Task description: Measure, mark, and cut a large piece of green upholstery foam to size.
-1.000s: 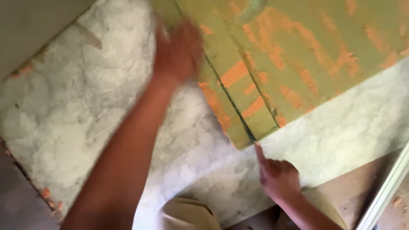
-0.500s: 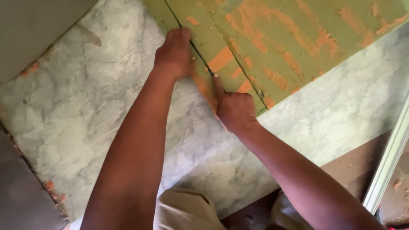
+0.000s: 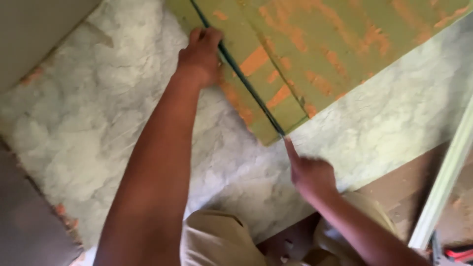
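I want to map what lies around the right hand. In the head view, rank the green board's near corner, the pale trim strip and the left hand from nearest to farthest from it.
From the right hand:
1. Green board's near corner, just above its fingertip.
2. Pale trim strip, off to its right.
3. Left hand, up-left on the board's edge.
The last two are close to call.

- The left hand lies well forward, palm down, fingers curled and pressed flat together, knuckles up.
- The bare left forearm runs straight from the lower frame up to it, wrist unbent.
- The right hand sits lower and nearer, forefinger stretched out and pointing up-left, other fingers folded in.
- The right forearm enters from the lower right corner.
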